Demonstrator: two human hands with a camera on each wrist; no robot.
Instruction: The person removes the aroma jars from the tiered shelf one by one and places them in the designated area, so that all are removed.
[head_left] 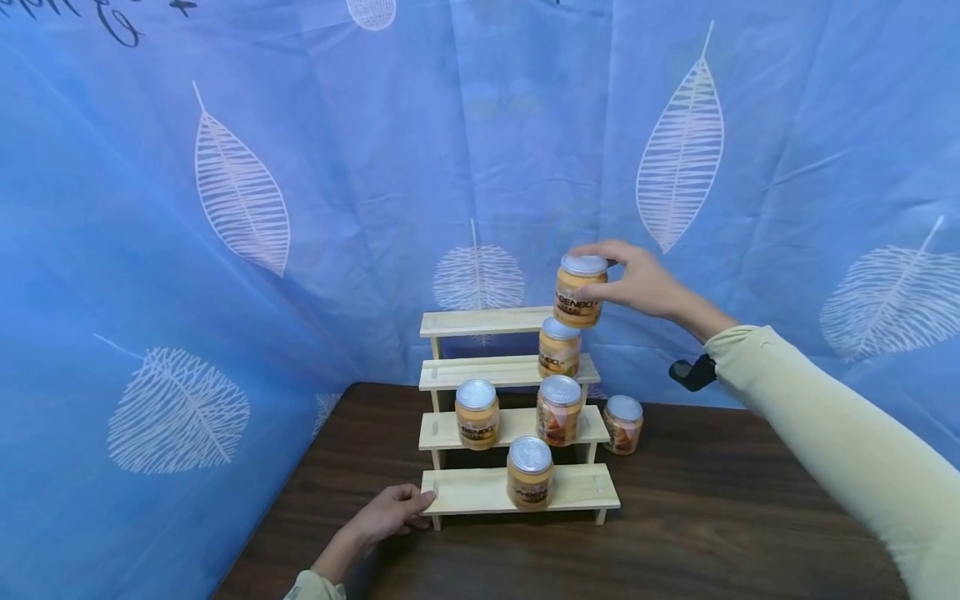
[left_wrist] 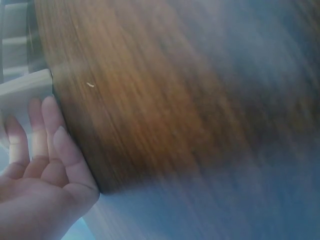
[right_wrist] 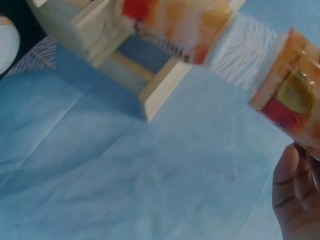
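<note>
My right hand (head_left: 637, 282) grips an orange jar (head_left: 576, 304) with a silver lid, thumb on the near side and fingers round the lid. This jar is upright at the right end of the top step, above another jar (head_left: 559, 354) on the step below. In the right wrist view the gripped jar (right_wrist: 295, 95) shows beside the fingertips. At the lower left, my left hand (head_left: 390, 510) pinches the left end of the bottom step of a four-step wooden stand (head_left: 480, 492), thumb on top. The left wrist view shows its fingers against the wood end (left_wrist: 30, 85).
Two jars stand on the second step, one at left (head_left: 477, 421) and one at right (head_left: 558, 417). Another jar (head_left: 530, 479) sits on the bottom step. One more (head_left: 622, 429) stands on the dark table (head_left: 697, 500) right of the stand. A blue leaf-patterned cloth (head_left: 360, 208) hangs behind.
</note>
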